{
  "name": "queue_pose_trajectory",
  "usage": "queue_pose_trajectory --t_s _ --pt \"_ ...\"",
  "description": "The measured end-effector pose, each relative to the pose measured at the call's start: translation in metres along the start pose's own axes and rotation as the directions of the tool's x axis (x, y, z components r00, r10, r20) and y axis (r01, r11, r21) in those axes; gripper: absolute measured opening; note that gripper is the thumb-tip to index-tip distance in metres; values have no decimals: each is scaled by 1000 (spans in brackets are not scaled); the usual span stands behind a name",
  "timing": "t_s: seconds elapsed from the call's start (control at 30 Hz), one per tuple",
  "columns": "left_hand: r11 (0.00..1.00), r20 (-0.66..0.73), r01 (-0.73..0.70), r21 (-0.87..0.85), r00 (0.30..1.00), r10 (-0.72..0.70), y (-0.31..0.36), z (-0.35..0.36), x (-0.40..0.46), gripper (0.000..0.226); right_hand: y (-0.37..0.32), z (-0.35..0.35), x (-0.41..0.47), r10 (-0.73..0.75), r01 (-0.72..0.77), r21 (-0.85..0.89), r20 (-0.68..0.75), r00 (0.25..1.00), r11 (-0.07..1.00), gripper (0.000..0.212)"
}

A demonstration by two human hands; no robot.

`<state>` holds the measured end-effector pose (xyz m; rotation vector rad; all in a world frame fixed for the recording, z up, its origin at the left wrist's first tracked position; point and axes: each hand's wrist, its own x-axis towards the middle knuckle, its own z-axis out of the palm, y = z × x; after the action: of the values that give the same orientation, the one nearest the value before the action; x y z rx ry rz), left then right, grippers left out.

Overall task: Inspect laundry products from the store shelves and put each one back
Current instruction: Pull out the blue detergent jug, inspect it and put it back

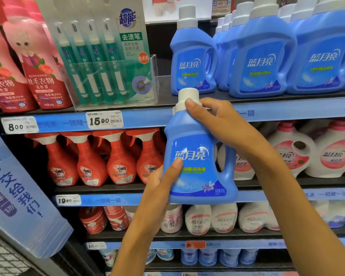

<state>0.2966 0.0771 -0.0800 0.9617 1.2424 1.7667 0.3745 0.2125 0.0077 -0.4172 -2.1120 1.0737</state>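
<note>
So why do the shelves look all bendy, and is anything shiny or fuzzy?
Head view: the wide lens bows the shelf edge and leans the outer bottles; light glints on the held blue bottle label; the price tag reads sharp, while the bottom shelf looks soft.

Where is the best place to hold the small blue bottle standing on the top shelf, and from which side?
Probably the handle loop on the blue bottle, from its right side: the cutout there faces the narrow gap before the bigger bottles. Otherwise, take the neck under the white cap from the front.

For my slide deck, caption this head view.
Both hands hold a small blue detergent bottle before stocked store shelves.
</note>
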Motion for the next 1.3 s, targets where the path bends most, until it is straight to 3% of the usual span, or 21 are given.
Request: queue_pose_trajectory --t_s 0.13,0.27,0.4,0.5,0.7,0.87,0.97,1.13,1.3 --pt "993 51 -36 -109 998 42 8 2 -3 37 1 -6 0 74 -84 204 57 996 975 32" --pt "977 99 -13 -212 994 35 19 2 -5 41 6 -14 -7 105 -189 462 201 974 866 27" --pt "968 141 5 -250 990 31 27 -2 -7 39 8 -14 -7 214 -286 570 192 958 770 21" --pt "969 144 11 -245 989 25 31 -2 -11 38 11 -12 -7 255 -293 598 151 955 745 18" --pt "970 163 63 -237 986 -24 34 0 -10 44 10 -18 -7 224 -318 523 236 946 791 27" --pt "982 178 102 -160 981 -73 31 6 -6 35 9 -17 -7 87 -188 472 227 970 862 24" --pt "994 129 66 -88 990 -54 27 4 -3 44 10 -14 -4 3 -66 440 142 990 895 21" --pt "997 124 -44 -63 991 52 19 -2 1 50 16 -16 -13 -174 147 419 28 984 896 24" --pt "982 75 -185 38 981 182 11 -12 11 49 19 -13 -21 -232 262 366 -125 965 893 34"
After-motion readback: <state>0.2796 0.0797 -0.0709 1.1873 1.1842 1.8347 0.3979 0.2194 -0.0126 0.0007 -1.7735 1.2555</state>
